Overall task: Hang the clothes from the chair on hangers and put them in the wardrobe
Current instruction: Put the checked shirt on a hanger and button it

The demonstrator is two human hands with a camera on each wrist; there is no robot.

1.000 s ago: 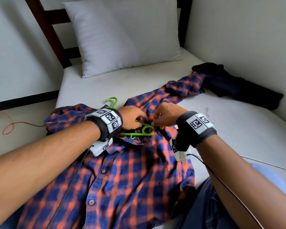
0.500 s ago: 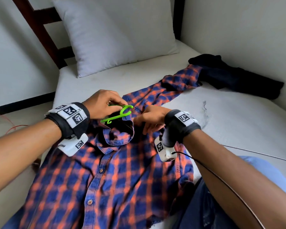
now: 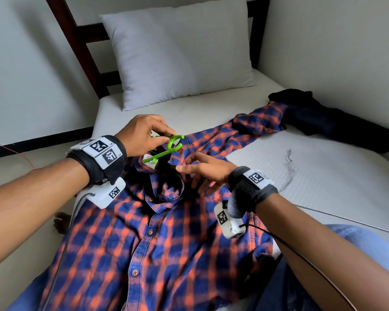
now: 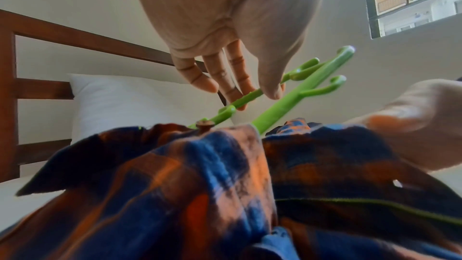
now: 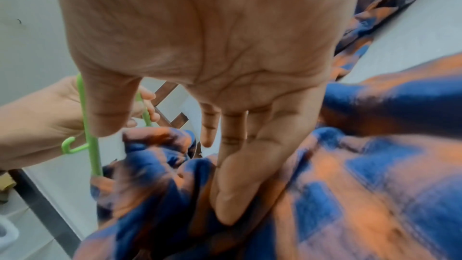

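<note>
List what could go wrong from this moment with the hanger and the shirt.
1. The left hand only pinches the green hanger at its hook; lifted that way, it could slip or twist.
2. The right hand lies open on the plaid shirt, gripping nothing, so the shirt could slide off.
3. One sleeve lies against the dark garment and might drag it.

A white pillow (image 3: 180, 55) leans against a dark wooden headboard (image 3: 76, 43) on the mattress (image 3: 323, 167). A red wire (image 3: 20, 153) lies on the floor. A window (image 4: 412, 1) shows buildings outside.
</note>
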